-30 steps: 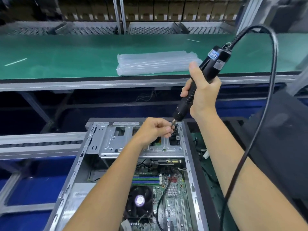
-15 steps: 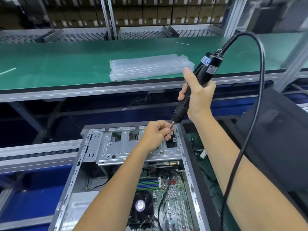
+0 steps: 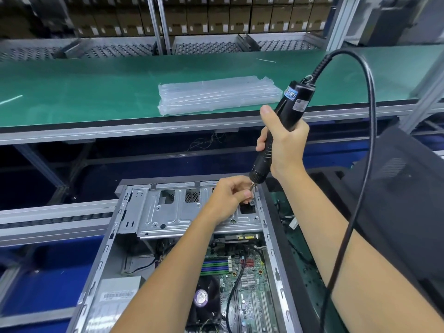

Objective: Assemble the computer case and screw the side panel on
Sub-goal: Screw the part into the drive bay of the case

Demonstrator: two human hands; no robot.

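Note:
An open computer case [image 3: 108,248] lies flat in front of me, its motherboard [image 3: 249,272] and silver drive bracket [image 3: 173,212] exposed. My right hand [image 3: 286,145] grips a black electric screwdriver [image 3: 281,126], tilted, with its bit down at the bracket's far right corner. My left hand [image 3: 230,195] has its fingers curled at the bit's tip and pinches there; what it pinches is hidden by the fingers. The black side panel [image 3: 396,207] lies to the right of the case, apart from it.
The screwdriver's thick black cable [image 3: 367,140] arcs up and falls along my right forearm. A stack of clear plastic bags [image 3: 216,94] sits on the green conveyor belt [image 3: 72,92] beyond. Roller rails [image 3: 48,219] run to the left. Shelves of boxes stand behind.
The screwdriver bit has come down a little toward the bracket corner, and my left hand's fingers stay pinched at its tip. The view has shifted slightly.

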